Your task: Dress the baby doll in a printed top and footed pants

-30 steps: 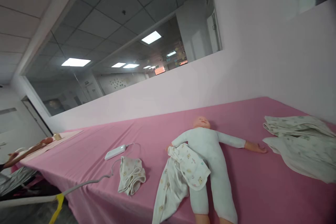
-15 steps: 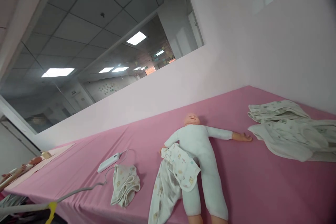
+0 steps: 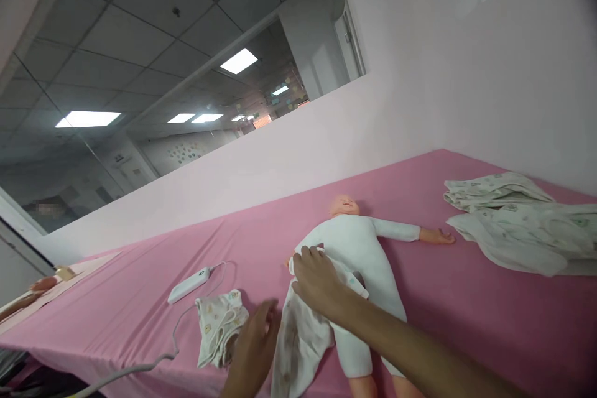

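Note:
A baby doll in a white bodysuit lies face up, one arm stretched out to the right. Across its other arm and hip is a white printed baby garment, which trails down beside the leg. My right hand is on the garment's upper part, fingers curled over the cloth and hiding the doll's hand. Lower down, my left hand is held between that garment and a small folded printed cloth, partly covering the cloth's right edge. Its fingers are loosely bent, with nothing visible in them.
On the pink sheet lies a white handheld controller with a grey cable. Several pale printed garments are piled at the right. Another doll's limb shows at the far left. A white wall with a window rises behind.
Both my hands have come into view from below. The right has taken hold of the garment on the doll; the left has come beside the folded cloth. The view has shifted slightly.

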`<state>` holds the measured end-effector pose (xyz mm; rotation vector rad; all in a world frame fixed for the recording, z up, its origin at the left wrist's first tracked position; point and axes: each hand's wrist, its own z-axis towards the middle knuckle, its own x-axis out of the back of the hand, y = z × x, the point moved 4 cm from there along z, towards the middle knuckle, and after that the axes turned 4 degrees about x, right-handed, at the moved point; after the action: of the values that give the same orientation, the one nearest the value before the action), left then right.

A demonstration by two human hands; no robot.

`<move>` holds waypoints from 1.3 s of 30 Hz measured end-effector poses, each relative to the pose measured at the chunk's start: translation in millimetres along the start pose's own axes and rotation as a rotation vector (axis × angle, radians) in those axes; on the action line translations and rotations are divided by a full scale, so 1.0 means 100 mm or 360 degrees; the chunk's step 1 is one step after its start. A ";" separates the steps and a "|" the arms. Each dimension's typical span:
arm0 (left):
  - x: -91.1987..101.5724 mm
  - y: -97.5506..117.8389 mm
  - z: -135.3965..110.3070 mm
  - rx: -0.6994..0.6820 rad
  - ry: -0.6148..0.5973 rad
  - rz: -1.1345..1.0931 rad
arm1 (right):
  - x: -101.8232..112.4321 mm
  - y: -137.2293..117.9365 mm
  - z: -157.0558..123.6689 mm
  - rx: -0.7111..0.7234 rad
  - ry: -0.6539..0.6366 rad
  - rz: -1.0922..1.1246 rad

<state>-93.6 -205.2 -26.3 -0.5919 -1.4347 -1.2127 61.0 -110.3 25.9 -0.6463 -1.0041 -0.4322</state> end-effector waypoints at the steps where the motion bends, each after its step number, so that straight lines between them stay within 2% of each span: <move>1: -0.05 0.05 0.26 0.0000 -0.0005 -0.0057 | -0.10 0.05 0.14 -0.0020 -0.0030 -0.0067; 4: -0.28 0.18 0.85 0.0038 -0.0069 -0.0227 | -0.39 0.16 0.34 -0.0084 -0.0105 -0.0134; 6: -0.46 0.25 1.02 -0.0059 -0.0196 -0.0348 | -0.47 0.21 0.37 -0.0119 -0.0095 -0.0114; 8: -0.59 0.28 1.04 -0.0166 -0.0284 -0.0470 | -0.40 0.29 0.40 -0.0193 -0.0011 -0.0051; 11: -0.63 0.22 1.04 -0.0232 -0.0345 -0.0620 | -0.06 0.48 0.41 -0.0382 0.0212 0.0110; 14: -0.46 0.16 1.08 -0.0346 -0.0338 -0.0905 | 0.43 0.71 0.33 -0.0510 0.0420 0.0298; 17: -0.12 0.18 1.07 -0.0467 -0.0322 -0.1237 | 0.86 0.88 0.12 -0.0623 0.0551 0.0627; 20: 0.26 0.30 0.94 -0.0527 -0.0356 -0.1362 | 1.14 0.94 -0.11 -0.0756 0.0636 0.1023; 23: 0.65 0.47 0.73 -0.0495 -0.0268 -0.1367 | 1.26 0.91 -0.29 -0.0762 0.0570 0.0938; 25: 0.82 0.59 0.59 -0.0516 -0.0366 -0.1333 | 1.24 0.86 -0.36 -0.0718 0.0417 0.0807; 27: 0.92 0.72 0.45 -0.0609 -0.0584 -0.1283 | 1.16 0.77 -0.42 -0.0592 0.0209 0.0746; 29: 0.96 0.82 0.34 -0.0724 -0.0766 -0.1215 | 1.01 0.63 -0.48 -0.0438 -0.0006 0.0752; 31: 0.96 0.87 0.26 -0.0796 -0.0851 -0.1125 | 0.83 0.49 -0.55 -0.0331 -0.0178 0.0650; 35: 0.93 0.83 0.17 -0.0820 -0.0868 -0.0885 | 0.39 0.35 -0.66 -0.0235 -0.0275 0.0209; 37: 0.93 0.75 0.15 -0.0843 -0.0792 -0.0702 | 0.22 0.34 -0.68 -0.0162 -0.0250 -0.0010; 39: 0.97 0.65 0.17 -0.0858 -0.0637 -0.0560 | 0.18 0.36 -0.67 -0.0117 -0.0150 -0.0152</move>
<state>-69.1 -192.8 88.2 -1.0234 -1.5861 -1.8661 134.0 -130.0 5.3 -0.6916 -1.1159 -0.5284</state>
